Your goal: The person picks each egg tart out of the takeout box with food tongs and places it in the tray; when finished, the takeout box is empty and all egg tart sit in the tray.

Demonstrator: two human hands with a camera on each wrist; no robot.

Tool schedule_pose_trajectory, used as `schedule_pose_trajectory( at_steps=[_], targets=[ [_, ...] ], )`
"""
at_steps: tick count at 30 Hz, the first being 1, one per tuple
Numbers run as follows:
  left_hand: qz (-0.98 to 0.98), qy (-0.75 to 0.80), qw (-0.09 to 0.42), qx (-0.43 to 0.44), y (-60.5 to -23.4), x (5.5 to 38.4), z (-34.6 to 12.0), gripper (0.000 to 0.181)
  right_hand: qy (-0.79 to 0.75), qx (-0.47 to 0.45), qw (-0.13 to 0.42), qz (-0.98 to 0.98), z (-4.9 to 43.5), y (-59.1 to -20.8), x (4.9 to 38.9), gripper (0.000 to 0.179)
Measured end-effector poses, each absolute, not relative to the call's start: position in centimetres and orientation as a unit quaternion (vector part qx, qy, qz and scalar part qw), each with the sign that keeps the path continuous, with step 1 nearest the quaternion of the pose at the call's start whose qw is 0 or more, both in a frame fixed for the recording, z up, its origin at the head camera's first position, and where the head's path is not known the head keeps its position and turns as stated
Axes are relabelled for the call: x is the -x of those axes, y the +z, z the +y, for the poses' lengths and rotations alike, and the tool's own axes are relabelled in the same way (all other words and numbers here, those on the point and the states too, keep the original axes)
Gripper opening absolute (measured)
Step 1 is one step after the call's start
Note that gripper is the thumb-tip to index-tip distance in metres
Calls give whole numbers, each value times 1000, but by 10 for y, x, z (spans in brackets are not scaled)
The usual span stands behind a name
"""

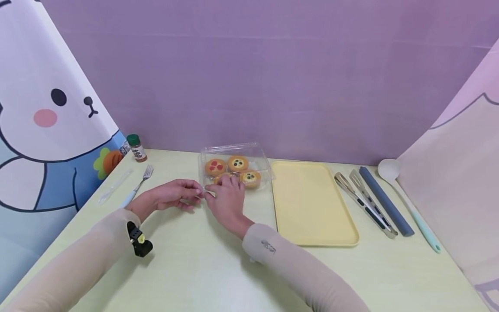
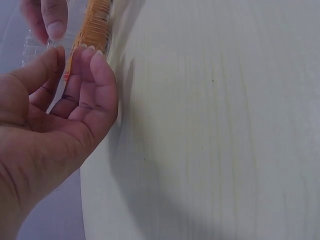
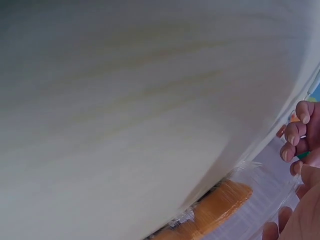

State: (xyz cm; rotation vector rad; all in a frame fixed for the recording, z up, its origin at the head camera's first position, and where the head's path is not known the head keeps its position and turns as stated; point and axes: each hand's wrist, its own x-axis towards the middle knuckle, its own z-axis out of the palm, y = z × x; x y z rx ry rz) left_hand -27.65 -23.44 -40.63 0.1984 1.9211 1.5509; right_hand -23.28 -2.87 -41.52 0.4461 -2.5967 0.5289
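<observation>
A clear plastic food box [image 1: 253, 151] at the back middle of the table holds several round tarts [image 1: 238, 163] topped with red or dark pieces. My left hand [image 1: 175, 193] pinches the box's front left corner between thumb and forefinger, its other fingers loosely curved. Beside it my right hand [image 1: 227, 201] grips that same corner, with its remaining fingers bent over the front edge. In the left wrist view both hands' fingertips nearly meet at the plastic. Whether the lid is fastened, I cannot tell.
Right of the box lies a yellow tray [image 1: 312, 203]. Beyond it are metal tongs [image 1: 364, 206], a blue-grey rolled item [image 1: 386, 201] and a ladle [image 1: 407, 199]. A fork [image 1: 142, 177], a clear plastic-looking utensil [image 1: 115, 186] and a green-capped shaker [image 1: 136, 148] are at left.
</observation>
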Motion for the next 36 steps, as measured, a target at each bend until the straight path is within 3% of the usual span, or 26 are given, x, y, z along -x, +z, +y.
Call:
schedule_pose_trajectory(
  at_steps=[20, 36],
  targets=[
    [738, 580, 337, -76, -399, 279, -235, 12, 185, -145, 205, -950, -33, -414, 234, 18],
    [742, 579, 331, -65, -399, 279, -232, 11, 207, -153, 222, -940, -36, -415, 235, 12]
  ],
)
